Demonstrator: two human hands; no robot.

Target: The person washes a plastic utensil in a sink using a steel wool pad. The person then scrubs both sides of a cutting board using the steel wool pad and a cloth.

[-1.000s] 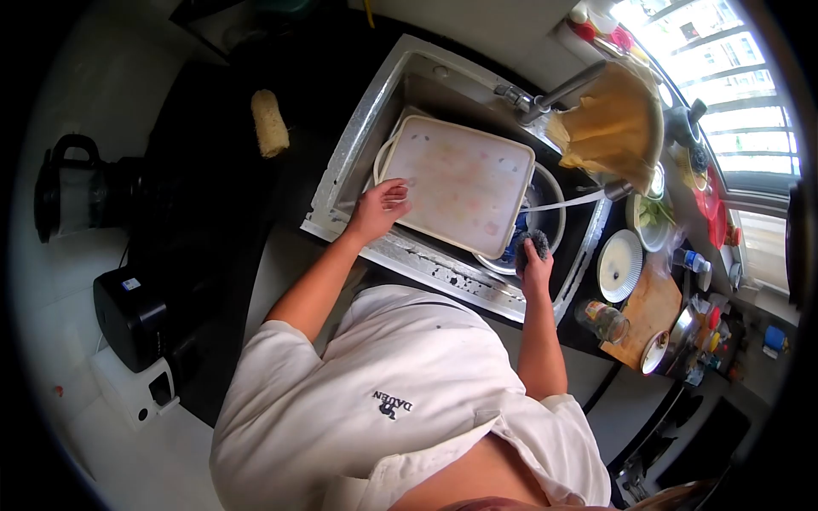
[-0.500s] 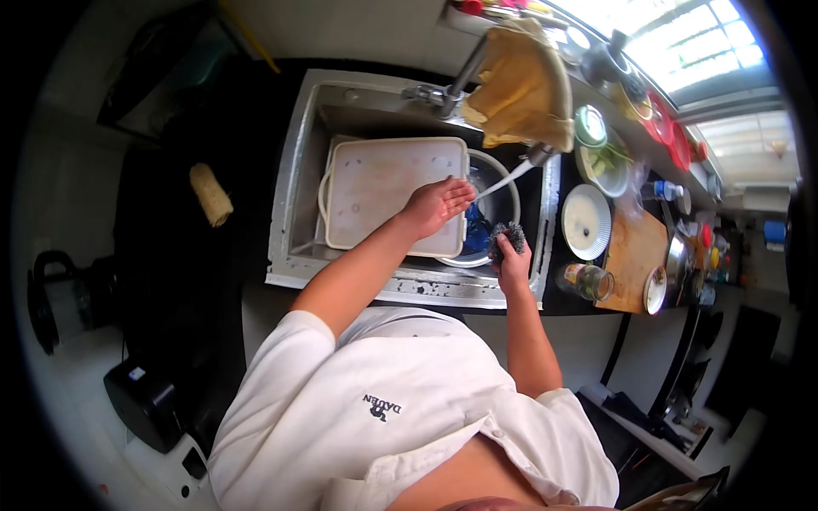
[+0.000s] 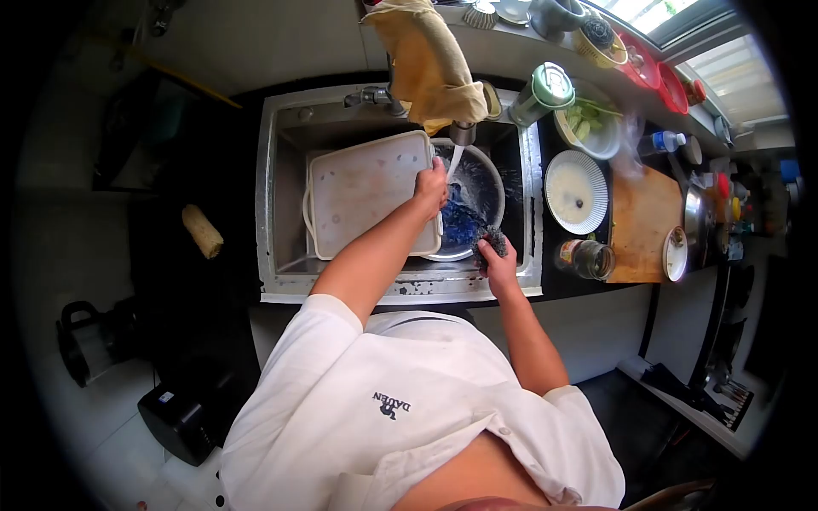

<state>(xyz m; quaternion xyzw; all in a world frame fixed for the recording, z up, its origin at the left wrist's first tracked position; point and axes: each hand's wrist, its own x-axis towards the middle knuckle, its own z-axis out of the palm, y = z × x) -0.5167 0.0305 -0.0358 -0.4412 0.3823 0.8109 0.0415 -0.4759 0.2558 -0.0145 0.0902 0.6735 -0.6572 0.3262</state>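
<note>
My left hand (image 3: 432, 187) is closed around the right edge of a white rectangular tray (image 3: 362, 200). The tray lies tilted in the metal sink (image 3: 285, 153), its looped handle at the left. In my right hand (image 3: 501, 269) is a dark grey scouring pad (image 3: 489, 243), held near the rim of a round metal basin (image 3: 492, 179). Something blue (image 3: 460, 223) sits in the basin, wet and partly hidden by the tray. From the faucet spout (image 3: 462, 134) a stream of water (image 3: 455, 162) falls into the basin beside my left hand.
A tan cloth (image 3: 426, 64) drapes over the faucet. To the right stand a green lidded container (image 3: 544, 94), a ribbed white bowl (image 3: 576, 189), a glass jar (image 3: 588, 259) and a wooden cutting board (image 3: 645, 221). A rolled beige item (image 3: 202, 232) lies on the dark counter at left.
My left hand has gone from open, palm up at the water, to gripping the tray's edge. The tray has turned slightly. My right hand still holds the scouring pad. The camera view has shifted.
</note>
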